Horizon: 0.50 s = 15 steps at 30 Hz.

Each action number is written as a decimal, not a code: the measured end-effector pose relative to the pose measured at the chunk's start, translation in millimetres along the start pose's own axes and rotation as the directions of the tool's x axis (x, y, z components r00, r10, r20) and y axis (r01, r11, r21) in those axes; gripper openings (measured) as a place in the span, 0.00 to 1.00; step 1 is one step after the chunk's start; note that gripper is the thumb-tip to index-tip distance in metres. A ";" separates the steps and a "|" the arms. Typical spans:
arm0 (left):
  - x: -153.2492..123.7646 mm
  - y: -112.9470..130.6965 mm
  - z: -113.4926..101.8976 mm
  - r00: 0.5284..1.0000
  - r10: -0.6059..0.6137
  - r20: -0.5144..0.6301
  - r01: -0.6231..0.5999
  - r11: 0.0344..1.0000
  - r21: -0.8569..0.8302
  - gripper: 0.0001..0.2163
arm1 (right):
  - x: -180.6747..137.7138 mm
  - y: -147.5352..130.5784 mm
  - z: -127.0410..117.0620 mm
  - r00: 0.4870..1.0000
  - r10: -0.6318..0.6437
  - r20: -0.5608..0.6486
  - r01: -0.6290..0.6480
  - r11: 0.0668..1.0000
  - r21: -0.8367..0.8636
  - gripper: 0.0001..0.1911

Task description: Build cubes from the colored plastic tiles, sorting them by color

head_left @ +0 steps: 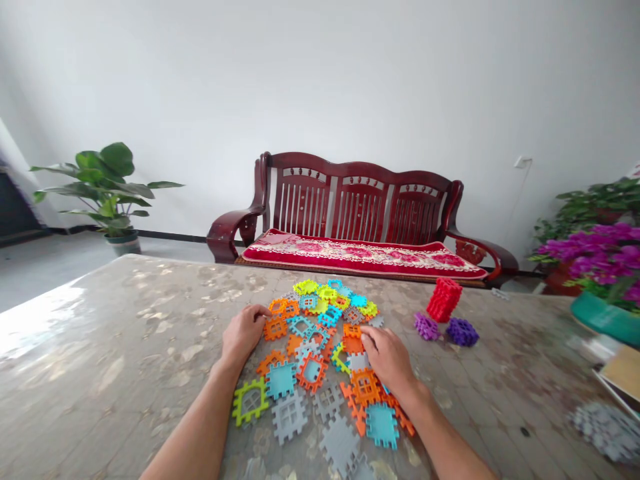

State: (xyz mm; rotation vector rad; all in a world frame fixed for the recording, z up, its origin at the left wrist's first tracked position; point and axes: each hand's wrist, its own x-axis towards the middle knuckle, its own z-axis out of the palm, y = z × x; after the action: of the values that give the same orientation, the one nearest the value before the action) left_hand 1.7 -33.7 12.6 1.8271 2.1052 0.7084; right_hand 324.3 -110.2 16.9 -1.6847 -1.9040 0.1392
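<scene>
A heap of flat plastic interlocking tiles point(320, 347) in orange, blue, grey, green and yellow lies on the marbled table point(125, 347). My left hand point(243, 335) rests at the heap's left edge, its fingers curled on an orange tile point(275, 327). My right hand point(386, 357) lies over the heap's right side, fingertips pinching at an orange tile point(353, 339). A red block tower point(443, 299) and two purple cubes point(427, 326) point(463, 331) stand to the right, apart from both hands.
A grey tile stack point(607, 430) sits at the table's right edge, near books point(623, 373) and a teal pot of purple flowers point(603, 317). Behind the table stands a red wooden bench point(357, 227). A potted plant point(107, 193) is on the floor at left.
</scene>
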 end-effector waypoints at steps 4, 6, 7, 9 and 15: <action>0.4 -0.3 -0.1 1.000 -0.004 -0.004 0.004 1.000 -0.004 0.13 | -2.4 -2.2 3.3 0.988 -0.114 0.103 0.093 0.978 0.185 0.17; 1.0 -0.7 0.1 1.000 0.000 0.000 0.000 1.000 -0.010 0.13 | 1.8 1.0 3.4 0.991 -0.118 0.068 0.099 0.965 0.241 0.17; 1.5 -1.1 0.4 1.000 0.001 0.002 -0.001 1.000 -0.014 0.13 | 6.2 5.4 3.2 0.995 -0.093 0.024 0.084 0.966 0.246 0.17; 2.4 -2.0 1.2 1.000 0.001 0.002 -0.001 1.000 -0.023 0.12 | 19.6 19.5 2.6 0.996 -0.021 -0.082 0.039 0.973 0.227 0.19; 2.6 -3.9 4.3 0.991 0.136 -0.013 -0.136 0.988 -0.076 0.16 | 77.0 64.1 12.4 0.985 0.150 -0.086 -0.135 0.978 0.159 0.24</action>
State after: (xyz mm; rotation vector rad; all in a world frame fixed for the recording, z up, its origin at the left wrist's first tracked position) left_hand 0.1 -30.7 7.2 1.9433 1.9437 0.8177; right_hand 372.1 -22.1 5.3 -1.6918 -1.6573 0.2478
